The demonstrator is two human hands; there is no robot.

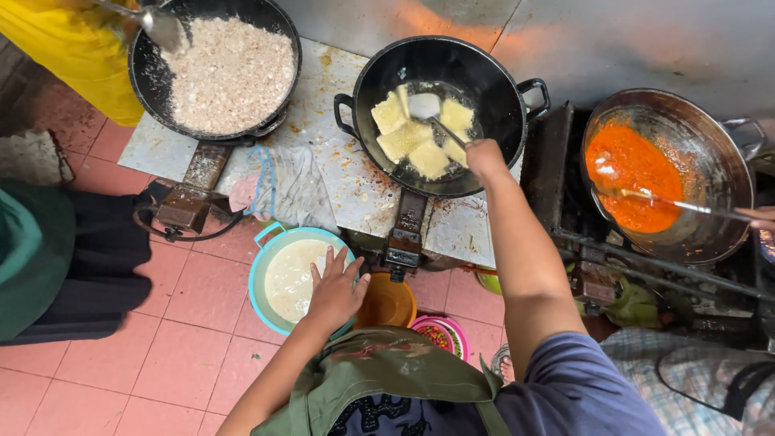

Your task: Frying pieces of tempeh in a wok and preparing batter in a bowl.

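At frame centre, my right hand [484, 155], fingers clamped on a spatula [425, 106], turns pale battered squares [420, 133] frying in the black wok [387, 60]; none looks browned. Lower down, my left hand [335, 292] rests, fingers apart, on the batter bowl [260, 270].

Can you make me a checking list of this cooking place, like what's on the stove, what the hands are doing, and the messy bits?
Surface: metal stove top, stained and splattered.
Job's things: black wok with pale yellow pieces frying; blue basin of pale batter on the floor.
Clutter: crumpled cloth on the stove; orange bowl and pink bowl below.
Hands: right hand grips a metal spatula in the wok; left hand open, over the basin.
Cables: dark hose by the left burner.
Surroundings: pan of pale crumbs, steel wok of red sauce with a ladle, pink tiled floor.
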